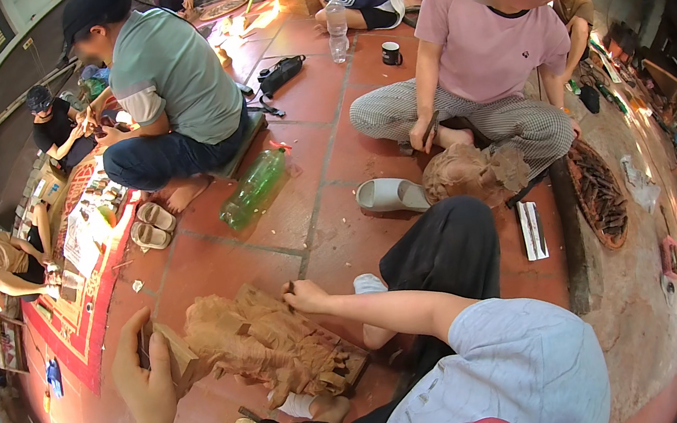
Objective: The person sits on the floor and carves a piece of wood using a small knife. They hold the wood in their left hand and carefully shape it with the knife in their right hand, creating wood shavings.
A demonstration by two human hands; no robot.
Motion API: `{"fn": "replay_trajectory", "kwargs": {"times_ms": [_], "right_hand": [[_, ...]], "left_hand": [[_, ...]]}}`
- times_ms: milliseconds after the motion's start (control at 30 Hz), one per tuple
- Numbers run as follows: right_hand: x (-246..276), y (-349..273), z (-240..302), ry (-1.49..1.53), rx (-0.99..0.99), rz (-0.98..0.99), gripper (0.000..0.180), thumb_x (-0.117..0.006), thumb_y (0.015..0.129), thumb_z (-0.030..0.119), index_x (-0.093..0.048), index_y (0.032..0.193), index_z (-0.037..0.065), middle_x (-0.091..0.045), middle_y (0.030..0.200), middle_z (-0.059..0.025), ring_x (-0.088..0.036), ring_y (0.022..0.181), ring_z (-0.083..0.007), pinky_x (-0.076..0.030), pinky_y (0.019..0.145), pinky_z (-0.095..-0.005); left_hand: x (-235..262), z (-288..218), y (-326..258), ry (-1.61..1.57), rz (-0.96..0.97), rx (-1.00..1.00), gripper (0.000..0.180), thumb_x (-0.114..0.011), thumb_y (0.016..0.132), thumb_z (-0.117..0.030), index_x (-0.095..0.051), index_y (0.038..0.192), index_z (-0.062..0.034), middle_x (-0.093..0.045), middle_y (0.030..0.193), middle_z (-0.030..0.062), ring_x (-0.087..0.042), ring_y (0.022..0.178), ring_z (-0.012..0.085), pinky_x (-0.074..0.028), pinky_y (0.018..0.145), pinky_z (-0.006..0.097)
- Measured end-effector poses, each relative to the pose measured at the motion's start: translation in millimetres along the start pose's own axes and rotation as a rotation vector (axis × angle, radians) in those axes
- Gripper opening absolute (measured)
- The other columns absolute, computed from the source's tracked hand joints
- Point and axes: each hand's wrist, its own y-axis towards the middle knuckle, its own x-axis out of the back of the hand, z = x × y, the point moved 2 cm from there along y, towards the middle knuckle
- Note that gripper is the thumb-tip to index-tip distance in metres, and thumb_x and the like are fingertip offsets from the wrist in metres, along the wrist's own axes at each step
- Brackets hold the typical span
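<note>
The person is carving a wooden statue (266, 343) that is lying on the red tile floor (217, 267). The left hand (147, 377) is closing around a small wooden mallet (170, 352) just left of the statue. The right hand (305, 296) is gripping a chisel (290, 288) against the statue's top edge. Next probably comes a careful tap.

Rough matt wood carving (266, 343) — glossy floor tiles (287, 89)

Bright daylight, top glare, fisheye-bent dark edges
</note>
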Motion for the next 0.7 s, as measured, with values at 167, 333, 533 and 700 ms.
{"fn": "replay_trajectory", "kwargs": {"times_ms": [167, 333, 533, 700], "right_hand": [[-25.2, -26.0, 1.6, -0.023, -0.016, 0.037, 0.026, -0.05, 0.083, 0.022, -0.064, 0.091, 0.002, -0.066, 0.082, -0.016, -0.064, 0.077, -0.0327, -0.049, 0.07, -0.0396], [-4.0, -20.7, 17.3, 0.121, -0.024, 0.054, 0.026, -0.049, 0.084, 0.022, -0.063, 0.092, 0.002, -0.066, 0.08, -0.0167, -0.063, 0.075, -0.0338, -0.048, 0.069, -0.0394], [-16.5, -7.3, -21.8, -0.04, -0.143, 0.052, 0.026, -0.047, 0.085, 0.021, -0.063, 0.094, 0.003, -0.065, 0.089, -0.0193, -0.061, 0.087, -0.0369, -0.047, 0.077, -0.0432], [-25.8, -36.0, 15.6, -0.01, 0.018, 0.072, 0.026, -0.048, 0.084, 0.022, -0.063, 0.092, 0.003, -0.064, 0.09, -0.0199, -0.06, 0.087, -0.0387, -0.046, 0.077, -0.0452]], "left_hand": [[0.3, 4.9, -0.9, 0.01, 0.013, 0.007, 0.031, -0.053, 0.087, -0.015, -0.056, 0.114, 0.0007, -0.061, 0.105, 0.0114, -0.056, 0.099, 0.0187, -0.041, 0.089, 0.031], [-1.2, 1.3, 1.6, -0.009, 0.0, -0.016, 0.032, -0.053, 0.086, -0.014, -0.056, 0.114, 0.0013, -0.061, 0.103, 0.012, -0.056, 0.098, 0.0198, -0.042, 0.088, 0.031], [-2.8, 10.3, 2.5, 0.031, 0.03, -0.024, 0.032, -0.05, 0.087, -0.011, -0.055, 0.116, 0.0024, -0.059, 0.11, 0.0134, -0.055, 0.104, 0.022, -0.04, 0.093, 0.034], [1.3, 14.7, -1.9, 0.013, 0.056, 0.009, 0.032, -0.046, 0.089, -0.008, -0.053, 0.119, 0.0028, -0.057, 0.116, 0.0143, -0.053, 0.109, 0.023, -0.039, 0.095, 0.034]]}}
